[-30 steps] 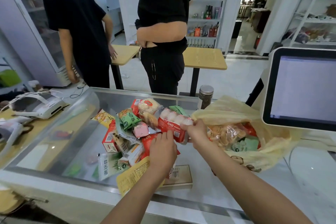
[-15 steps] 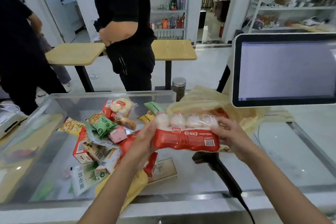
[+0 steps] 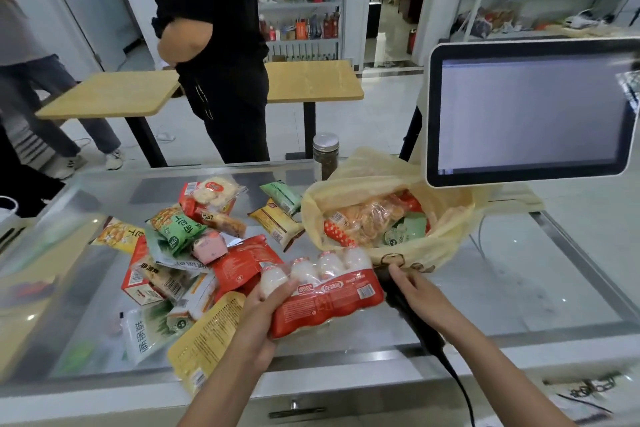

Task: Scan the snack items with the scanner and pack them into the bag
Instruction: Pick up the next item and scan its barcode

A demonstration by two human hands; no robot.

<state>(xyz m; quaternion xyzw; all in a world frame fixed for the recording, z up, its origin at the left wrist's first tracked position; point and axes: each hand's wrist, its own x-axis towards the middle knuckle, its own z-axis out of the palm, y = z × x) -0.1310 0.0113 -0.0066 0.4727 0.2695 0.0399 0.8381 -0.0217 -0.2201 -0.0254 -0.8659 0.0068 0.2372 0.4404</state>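
- The left grip is clamped on the near-left end of a pack of bottles. The thumb lies over the top and the fingers are curled beneath.
- The pack holds four small white bottles in a red wrap. It is held just above the worktop, stretching from the left grip rightward until its far end almost meets the right grip.
- The right grip lies on the black scanner, with its fingers bent over the handle near the head. I cannot tell whether they have closed round it.
- The scanner rests on the worktop under the right grip. Its head points away, toward the bag, and its cable runs back toward the person along the right forearm.
- The bag, of yellow plastic, sits open just beyond the right grip, with several snack packets already inside.
- A snack pile lies loose on the worktop, beyond and to the left of the left grip.
- A yellow flat packet lies beside the left wrist on its outer side, reaching the near edge of the worktop.
- Beyond the bag, a jar with a metal lid stands upright.
- A screen stands beyond and to the right of the right grip.
- A person in black stands on the far side of the worktop, beside wooden tables.
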